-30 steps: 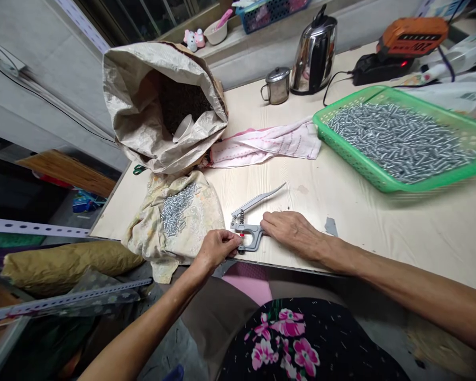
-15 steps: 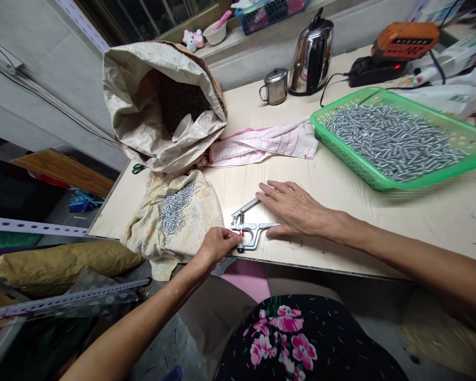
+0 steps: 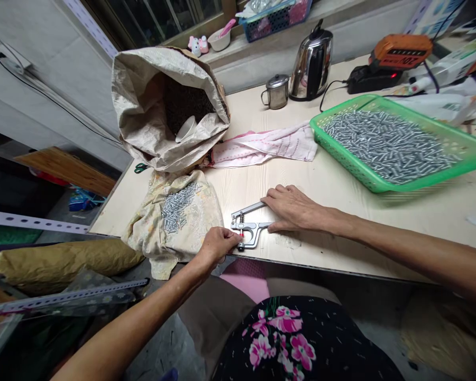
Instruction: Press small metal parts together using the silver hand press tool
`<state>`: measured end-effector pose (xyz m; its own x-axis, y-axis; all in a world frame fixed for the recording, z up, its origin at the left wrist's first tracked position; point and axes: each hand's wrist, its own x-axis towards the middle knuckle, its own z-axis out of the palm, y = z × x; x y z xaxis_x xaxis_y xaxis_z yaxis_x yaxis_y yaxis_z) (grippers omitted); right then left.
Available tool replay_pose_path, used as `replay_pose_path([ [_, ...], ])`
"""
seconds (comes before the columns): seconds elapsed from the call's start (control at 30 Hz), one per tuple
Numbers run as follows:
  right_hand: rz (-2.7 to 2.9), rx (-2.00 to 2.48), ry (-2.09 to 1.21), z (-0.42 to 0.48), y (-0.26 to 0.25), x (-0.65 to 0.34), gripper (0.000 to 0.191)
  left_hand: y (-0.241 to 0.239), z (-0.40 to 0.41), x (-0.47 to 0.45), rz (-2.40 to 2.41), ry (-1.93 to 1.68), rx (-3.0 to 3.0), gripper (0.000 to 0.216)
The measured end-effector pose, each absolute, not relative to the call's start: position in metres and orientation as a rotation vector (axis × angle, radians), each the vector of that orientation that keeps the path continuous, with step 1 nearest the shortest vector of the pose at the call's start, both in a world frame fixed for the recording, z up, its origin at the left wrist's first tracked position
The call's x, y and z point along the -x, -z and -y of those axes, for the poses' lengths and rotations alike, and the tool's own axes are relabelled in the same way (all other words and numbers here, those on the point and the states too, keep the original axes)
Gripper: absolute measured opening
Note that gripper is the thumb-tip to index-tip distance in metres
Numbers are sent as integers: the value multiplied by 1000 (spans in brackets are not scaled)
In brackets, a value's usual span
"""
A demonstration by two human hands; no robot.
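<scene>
Snap fastener pliers (image 3: 250,226) in grey metal lie near the table's front edge, with a spring and a red part at the jaw. Their two handles are spread apart. My right hand (image 3: 291,207) is closed round the handle ends, fingers curled over the upper one and thumb against the lower. At the jaw, my left hand (image 3: 218,243) pinches with thumb and forefinger; whatever lies between the fingertips is too small to make out. Left of it, a pile of small metal pins (image 3: 177,207) rests on a crumpled yellowish cloth (image 3: 202,211).
Behind the cloth leans an open sack (image 3: 138,116) with dark contents and a white scoop (image 3: 185,129). A green basket (image 3: 375,185) of metal pieces stands at right. Further back are a pink-white towel (image 3: 267,148), metal mug (image 3: 276,92), kettle (image 3: 311,66) and orange battery (image 3: 400,52).
My right hand's fingers, stretched out before, have curled over the upper handle. The left hand stays at the jaw. The whole view has shifted slightly.
</scene>
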<state>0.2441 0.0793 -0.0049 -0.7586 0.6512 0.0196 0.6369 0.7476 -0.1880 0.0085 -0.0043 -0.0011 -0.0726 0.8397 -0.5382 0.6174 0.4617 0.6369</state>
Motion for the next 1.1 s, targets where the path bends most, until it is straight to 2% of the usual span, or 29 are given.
replay_pose_path([
  [0.2,2815,1064,-340,-73,5,-243,44,-8,11,-22,-1877,-415,-2017,22],
  [0.3,2810,1047,-406,-70,3,-244,40,-6,-2,-37,-1607,-367,-2366,44],
  [0.37,2830,1044,-442,-69,0,-245,48,-5,-15,-45,-1456,-252,-2450,54],
  [0.43,2853,1095,-428,-68,-3,-247,59,-5,-26,-51,-1361,-146,-2475,56],
  [0.5,2866,1163,-374,-67,-5,-248,60,-6,-32,-54,-1333,-76,-2495,55],
  [0.8,2840,1152,-422,-60,1,-247,13,-9,-28,-69,-1424,5,-2481,13],
  [0.97,2831,1161,-421,-55,5,-248,10,-4,-25,-68,-1451,-69,-2423,12],
  [1.03,2795,1118,-374,-54,7,-252,23,-4,-24,-60,-1434,-210,-2402,19],
  [1.1,2730,1044,-320,-55,7,-257,56,-7,-20,-46,-1543,-415,-2340,32],
])
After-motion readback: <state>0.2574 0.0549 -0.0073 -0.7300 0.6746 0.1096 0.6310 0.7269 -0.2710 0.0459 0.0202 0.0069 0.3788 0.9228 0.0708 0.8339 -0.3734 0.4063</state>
